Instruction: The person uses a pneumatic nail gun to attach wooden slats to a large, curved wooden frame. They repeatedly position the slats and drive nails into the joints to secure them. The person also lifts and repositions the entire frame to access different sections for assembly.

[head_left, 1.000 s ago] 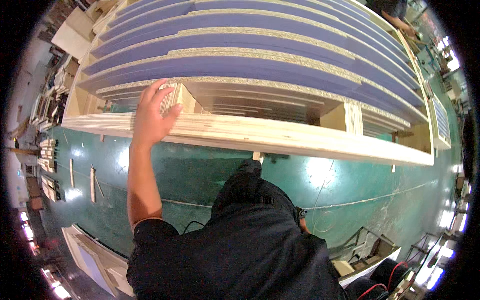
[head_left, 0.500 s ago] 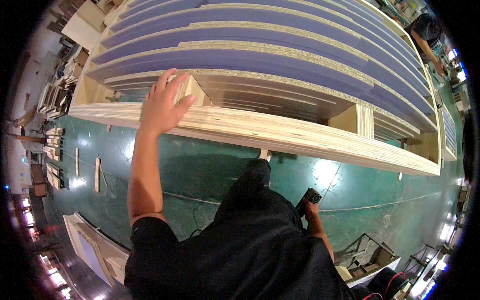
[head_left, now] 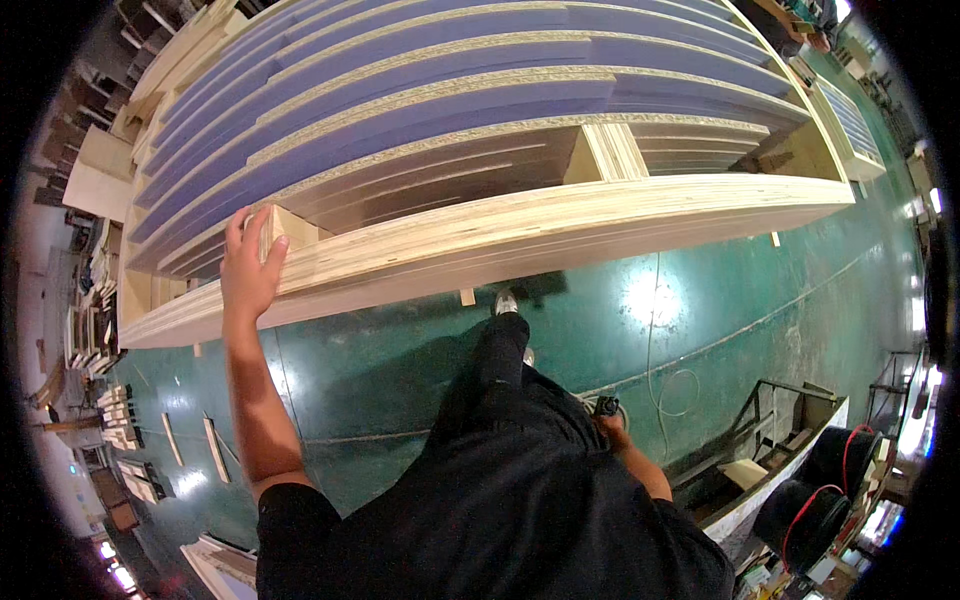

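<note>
Head view showed the left hand [head_left: 250, 280] on a layered wooden rail [head_left: 500, 235], its fingers [head_left: 236, 228] spread apart over the end of a short wooden block [head_left: 288, 230] between the rail and the purple boards [head_left: 430, 122]. Beside the person's hip, the right hand [head_left: 617, 433] was clamped on a dark handheld tool [head_left: 606, 406] above the green floor [head_left: 590, 345].

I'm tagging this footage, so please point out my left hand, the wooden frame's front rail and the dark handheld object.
Left hand [head_left: 250, 278]: head view, on the back of the hand.
Front rail [head_left: 490, 222]: head view, on its upper face.
Dark handheld object [head_left: 606, 405]: head view, on its end beyond the fingers.
</note>
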Tool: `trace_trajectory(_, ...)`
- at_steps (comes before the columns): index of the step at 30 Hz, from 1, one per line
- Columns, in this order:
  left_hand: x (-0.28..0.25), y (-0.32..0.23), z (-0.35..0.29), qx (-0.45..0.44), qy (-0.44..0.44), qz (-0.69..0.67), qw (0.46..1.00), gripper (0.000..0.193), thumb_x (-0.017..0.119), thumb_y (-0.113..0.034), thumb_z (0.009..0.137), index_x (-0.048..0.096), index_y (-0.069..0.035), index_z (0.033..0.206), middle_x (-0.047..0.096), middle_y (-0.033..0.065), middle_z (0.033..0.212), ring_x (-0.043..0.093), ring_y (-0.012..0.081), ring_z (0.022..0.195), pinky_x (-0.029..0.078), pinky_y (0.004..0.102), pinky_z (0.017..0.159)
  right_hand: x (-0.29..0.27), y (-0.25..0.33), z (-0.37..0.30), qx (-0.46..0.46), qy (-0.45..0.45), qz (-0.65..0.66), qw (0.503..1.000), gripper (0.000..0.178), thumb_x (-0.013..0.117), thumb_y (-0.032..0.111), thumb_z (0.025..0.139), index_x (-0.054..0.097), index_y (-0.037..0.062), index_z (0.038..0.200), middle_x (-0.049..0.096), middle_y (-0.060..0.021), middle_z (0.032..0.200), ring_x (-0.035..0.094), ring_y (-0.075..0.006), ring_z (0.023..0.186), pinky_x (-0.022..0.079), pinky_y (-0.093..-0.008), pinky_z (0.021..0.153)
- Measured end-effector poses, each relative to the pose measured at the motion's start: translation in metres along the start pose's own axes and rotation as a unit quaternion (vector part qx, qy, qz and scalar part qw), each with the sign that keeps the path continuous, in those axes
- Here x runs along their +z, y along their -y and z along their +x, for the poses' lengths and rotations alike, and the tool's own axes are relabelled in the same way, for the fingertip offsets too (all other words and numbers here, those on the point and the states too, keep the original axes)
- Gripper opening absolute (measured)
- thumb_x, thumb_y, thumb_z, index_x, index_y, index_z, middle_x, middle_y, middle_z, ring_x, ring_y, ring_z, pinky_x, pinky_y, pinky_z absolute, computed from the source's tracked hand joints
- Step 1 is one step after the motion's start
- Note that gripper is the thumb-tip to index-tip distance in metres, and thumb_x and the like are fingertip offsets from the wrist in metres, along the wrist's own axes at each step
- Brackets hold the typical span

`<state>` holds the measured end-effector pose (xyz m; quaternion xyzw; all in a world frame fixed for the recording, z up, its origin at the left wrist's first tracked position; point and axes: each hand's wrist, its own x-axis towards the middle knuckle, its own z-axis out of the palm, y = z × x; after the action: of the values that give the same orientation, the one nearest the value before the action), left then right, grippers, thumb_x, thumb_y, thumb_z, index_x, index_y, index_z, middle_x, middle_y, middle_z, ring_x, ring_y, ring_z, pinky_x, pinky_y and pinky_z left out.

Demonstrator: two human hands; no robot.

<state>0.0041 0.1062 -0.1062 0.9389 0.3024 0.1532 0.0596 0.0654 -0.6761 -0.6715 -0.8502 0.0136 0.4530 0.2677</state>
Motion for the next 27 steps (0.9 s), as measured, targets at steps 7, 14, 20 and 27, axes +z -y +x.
trace_trajectory(7,-0.029,-0.002,-0.017,-0.017,-0.007,-0.021,1.0,0.055,0.068,-0.039,0.096,0.059,-0.019,0.146,0.043,0.0158,0.152,0.051,0.0367,0.137,0.045,0.0482,0.11,0.004,0.025,-0.008,-0.006,-0.034,0.085,0.996,0.045,0.082,0.037,0.084,0.071,0.0053,0.114,0.073,-0.0126,0.091,0.071,-0.0302,0.079,0.056,-0.048,0.072)
trace_trajectory(14,-0.011,-0.011,-0.001,0.0,-0.006,-0.031,1.0,0.054,0.068,-0.04,0.096,0.06,-0.019,0.146,0.044,0.0152,0.151,0.05,0.0352,0.138,0.045,0.0471,0.11,0.037,0.021,0.067,-0.116,-0.026,-0.151,0.981,0.025,0.066,0.029,0.091,0.073,0.0124,0.108,0.072,-0.0149,0.103,0.067,-0.039,0.1,0.054,-0.0504,0.079)
trace_trajectory(20,-0.002,0.005,0.005,0.007,0.012,-0.047,0.999,0.055,0.065,-0.041,0.098,0.059,-0.017,0.147,0.044,0.0155,0.151,0.048,0.035,0.14,0.044,0.0464,0.112,0.048,0.02,0.094,-0.162,-0.032,-0.157,0.974,0.06,0.081,0.052,0.077,0.074,0.0002,0.107,0.076,-0.0227,0.103,0.073,-0.0382,0.101,0.056,-0.0492,0.083)
trace_trajectory(27,-0.017,0.006,-0.013,-0.017,-0.009,-0.028,0.999,0.052,0.066,-0.037,0.098,0.059,-0.015,0.145,0.044,0.0169,0.151,0.047,0.0363,0.14,0.04,0.0458,0.115,-0.002,0.13,-0.017,0.038,-0.058,-0.011,0.998,0.061,0.079,0.052,0.076,0.076,0.0015,0.109,0.076,-0.0228,0.108,0.073,-0.0395,0.104,0.056,-0.0475,0.086)
